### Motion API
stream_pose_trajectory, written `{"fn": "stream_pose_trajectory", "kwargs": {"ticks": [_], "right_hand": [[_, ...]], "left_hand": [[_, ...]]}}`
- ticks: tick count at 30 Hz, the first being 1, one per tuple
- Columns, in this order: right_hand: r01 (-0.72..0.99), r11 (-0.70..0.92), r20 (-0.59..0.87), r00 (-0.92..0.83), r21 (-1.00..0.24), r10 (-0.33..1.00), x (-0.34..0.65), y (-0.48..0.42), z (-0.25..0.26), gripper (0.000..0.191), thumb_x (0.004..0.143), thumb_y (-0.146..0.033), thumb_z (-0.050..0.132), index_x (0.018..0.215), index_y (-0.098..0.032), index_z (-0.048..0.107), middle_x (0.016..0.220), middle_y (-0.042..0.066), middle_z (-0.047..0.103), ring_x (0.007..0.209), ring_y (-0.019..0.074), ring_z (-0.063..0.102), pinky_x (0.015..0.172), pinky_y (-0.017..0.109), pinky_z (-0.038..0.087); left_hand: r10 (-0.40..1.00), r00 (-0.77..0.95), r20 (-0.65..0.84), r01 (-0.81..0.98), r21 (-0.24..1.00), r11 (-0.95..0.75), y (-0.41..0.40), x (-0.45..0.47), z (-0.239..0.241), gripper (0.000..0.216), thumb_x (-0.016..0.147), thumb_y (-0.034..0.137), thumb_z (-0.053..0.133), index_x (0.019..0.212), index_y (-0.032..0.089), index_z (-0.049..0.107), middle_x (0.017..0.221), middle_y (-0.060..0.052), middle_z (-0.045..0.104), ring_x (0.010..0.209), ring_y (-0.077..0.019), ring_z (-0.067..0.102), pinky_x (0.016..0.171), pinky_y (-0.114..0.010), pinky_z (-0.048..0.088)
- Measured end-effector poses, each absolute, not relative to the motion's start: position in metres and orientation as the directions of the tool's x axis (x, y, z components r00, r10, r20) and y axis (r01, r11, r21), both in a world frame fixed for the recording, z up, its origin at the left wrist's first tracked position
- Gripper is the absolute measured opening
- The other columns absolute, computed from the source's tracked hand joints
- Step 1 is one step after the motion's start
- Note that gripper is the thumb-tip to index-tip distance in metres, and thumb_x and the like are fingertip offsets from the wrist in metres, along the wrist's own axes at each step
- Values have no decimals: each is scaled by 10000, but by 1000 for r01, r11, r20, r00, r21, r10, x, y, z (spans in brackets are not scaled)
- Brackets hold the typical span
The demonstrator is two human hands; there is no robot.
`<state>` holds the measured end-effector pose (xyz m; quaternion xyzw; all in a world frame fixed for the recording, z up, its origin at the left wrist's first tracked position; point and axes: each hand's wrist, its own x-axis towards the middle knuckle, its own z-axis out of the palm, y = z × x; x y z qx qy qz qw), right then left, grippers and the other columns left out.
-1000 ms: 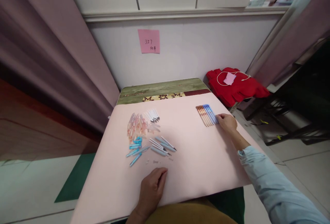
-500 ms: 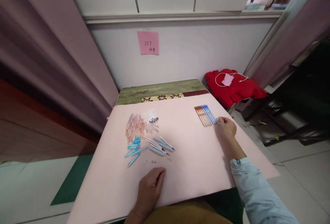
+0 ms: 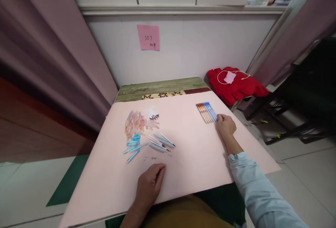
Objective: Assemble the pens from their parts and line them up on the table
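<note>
On the right half of the table, several capped pens lie side by side in a neat row: brown-topped pens (image 3: 204,113) on the left, blue pens (image 3: 210,111) on the right. My right hand (image 3: 227,125) is closed, its fingertips pinched at the lower end of the outermost blue pen. Near the front edge my left hand (image 3: 150,183) rests with curled fingers, and nothing shows in it. Just beyond it are tiny clear pieces (image 3: 153,158), white pen refills with grey-blue grips (image 3: 160,142), and bright blue pen parts (image 3: 133,144).
A heap of clear pinkish pen barrels (image 3: 134,123) and a fan of white refills (image 3: 152,113) lie at the back left of the pink-covered table (image 3: 189,165). Red cloth (image 3: 236,86) with a white cable sits past the back right corner. A pink note (image 3: 148,37) is on the wall.
The outermost blue pen now lies closer against the row, with my right hand at its end, slightly further left. My left hand stays resting. The whole view has shifted a little.
</note>
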<state>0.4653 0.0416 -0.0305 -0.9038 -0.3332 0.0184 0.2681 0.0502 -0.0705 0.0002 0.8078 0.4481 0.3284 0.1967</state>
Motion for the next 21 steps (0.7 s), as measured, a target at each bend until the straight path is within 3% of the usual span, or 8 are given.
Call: {"fn": "stream_pose_trajectory", "kwargs": {"ticks": [10,21], "right_hand": [[603,-623,166,772,-499,614,465,39,-31,394,940,-427,433,1136,-288,746,1113,96,660,861,217,577,704,305,383],[566,-534,231,791,-628,567,468,38,-38,413,900,-408,441,1092,-222,756,1060,117,694,847,232,592,719,317,396]], "left_hand": [[859,380,343,607,608,-512,-74,52,0,187,943,266,501,981,220,678,928,-42,741,853,-177,711,759,-273,570],[862,376,340,621,598,-507,-76,52,-1,187,942,262,496,975,215,674,931,-41,736,844,-170,701,755,-271,558]]}}
